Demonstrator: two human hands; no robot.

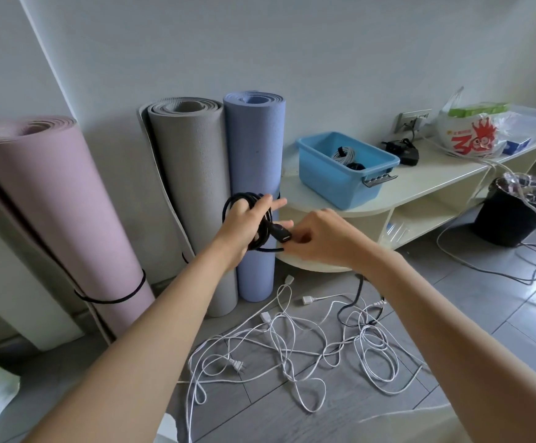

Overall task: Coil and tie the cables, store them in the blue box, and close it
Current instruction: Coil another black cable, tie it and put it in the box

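Now your left hand (pixel 250 219) grips the coiled black cable (pixel 253 219) while your right hand (pixel 319 238) pinches its connector end (pixel 284 237).

blue box (pixel 340 183) glossy plastic; rolled mats (pixel 189 187) matt, textured foam.

Cream shelf unit (pixel 426 183) bears blue box (pixel 333 183); floor (pixel 471 318): tangled white cables (pixel 292 346).

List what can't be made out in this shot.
Head view only:
- Black cable coil: partly behind the left hand; whether it is tied cannot be told.
- Its plug end: partly covered by the right hand.
- Blue box contents: near wall hides the bottom.
- Box lid: not seen.
- White cables: too tangled to count.
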